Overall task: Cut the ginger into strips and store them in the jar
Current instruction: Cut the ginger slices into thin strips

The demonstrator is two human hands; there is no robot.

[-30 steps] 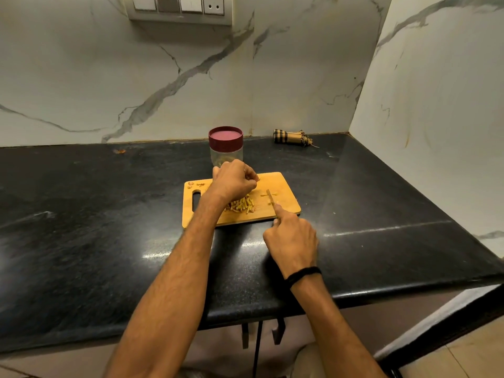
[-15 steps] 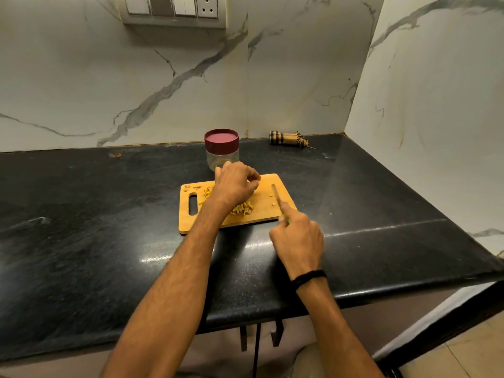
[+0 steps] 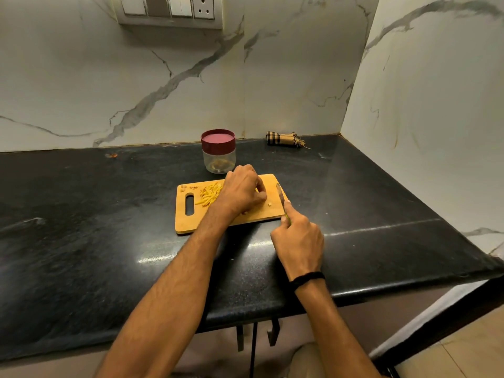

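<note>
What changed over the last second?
The left hand shifted right along the cutting board, uncovering the ginger strips. The right hand carried the knife toward the board's right edge. Unchanged: the grip on the knife; the jar, lidded, in place behind the board.

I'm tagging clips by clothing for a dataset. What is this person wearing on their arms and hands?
No sleeves show: the left arm and right arm are bare down to the picture's lower edge. The left hand and right hand wear no gloves, and no rings are visible. The only item is a thin black band round the right wrist.
</note>
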